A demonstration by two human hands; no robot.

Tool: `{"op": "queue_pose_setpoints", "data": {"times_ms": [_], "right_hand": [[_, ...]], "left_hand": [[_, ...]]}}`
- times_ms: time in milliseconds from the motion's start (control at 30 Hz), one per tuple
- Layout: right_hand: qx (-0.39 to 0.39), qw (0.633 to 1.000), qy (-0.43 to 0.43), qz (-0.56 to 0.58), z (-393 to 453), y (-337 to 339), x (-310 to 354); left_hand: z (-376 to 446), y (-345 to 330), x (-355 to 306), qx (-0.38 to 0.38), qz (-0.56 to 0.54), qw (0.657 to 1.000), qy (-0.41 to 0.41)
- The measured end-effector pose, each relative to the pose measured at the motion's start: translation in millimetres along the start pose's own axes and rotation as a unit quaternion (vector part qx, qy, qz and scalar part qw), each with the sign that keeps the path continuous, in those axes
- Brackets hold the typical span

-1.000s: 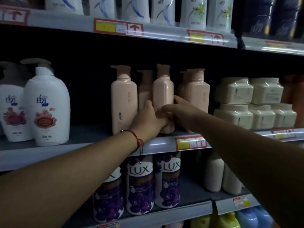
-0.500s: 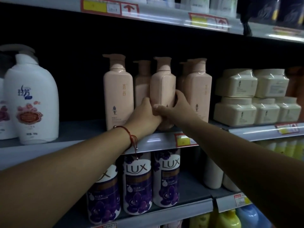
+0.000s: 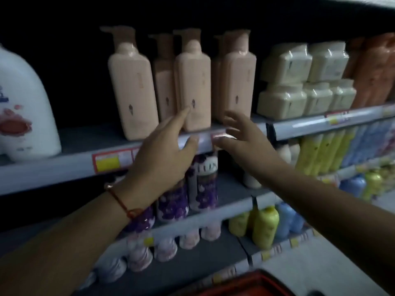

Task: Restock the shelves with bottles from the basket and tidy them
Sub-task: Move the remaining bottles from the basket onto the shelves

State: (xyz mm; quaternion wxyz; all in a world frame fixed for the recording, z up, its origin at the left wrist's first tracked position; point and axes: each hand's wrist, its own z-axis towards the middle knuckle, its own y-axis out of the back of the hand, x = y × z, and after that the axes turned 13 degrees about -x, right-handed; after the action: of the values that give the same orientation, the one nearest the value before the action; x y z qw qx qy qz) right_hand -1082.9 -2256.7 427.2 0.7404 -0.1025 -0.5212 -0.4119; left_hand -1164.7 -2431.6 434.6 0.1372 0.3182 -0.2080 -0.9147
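At frame centre, the left hand (image 3: 162, 159) and right hand (image 3: 241, 135) hover with fingers spread, grip empty, just before the middle pink pump bottle (image 3: 192, 82) on the shelf (image 3: 64, 165).

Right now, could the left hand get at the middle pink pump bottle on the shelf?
Probably yes: the left hand is open, its fingers reaching the front of the middle pink bottle, with nothing between them.

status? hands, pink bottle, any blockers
Left hand open, forefinger at middle pink bottle. Right hand open, no grip. Bottle upright on shelf. Nothing in the way.
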Motion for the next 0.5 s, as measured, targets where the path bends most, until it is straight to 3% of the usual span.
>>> {"op": "queue_pose_setpoints", "data": {"times_ms": [67, 167, 333, 500], "right_hand": [[0.029, 0.999, -0.016, -0.036, -50.6, 9.8, -17.0], [0.082, 0.987, -0.053, -0.129, -129.8, 10.3, -56.9], [0.200, 0.923, -0.188, -0.268, -245.8, -17.9, -116.7], [0.254, 0.861, -0.323, -0.301, -334.9, -65.0, -129.2]], "left_hand": [[-52.8, 10.9, 8.0, 0.031, -0.039, 0.999, 0.006], [-137.1, 12.6, 34.8, 0.140, -0.044, 0.984, 0.103], [-259.9, 12.2, 99.3, 0.284, -0.013, 0.933, 0.222], [-352.0, 11.4, 134.0, 0.349, -0.002, 0.870, 0.349]]}}
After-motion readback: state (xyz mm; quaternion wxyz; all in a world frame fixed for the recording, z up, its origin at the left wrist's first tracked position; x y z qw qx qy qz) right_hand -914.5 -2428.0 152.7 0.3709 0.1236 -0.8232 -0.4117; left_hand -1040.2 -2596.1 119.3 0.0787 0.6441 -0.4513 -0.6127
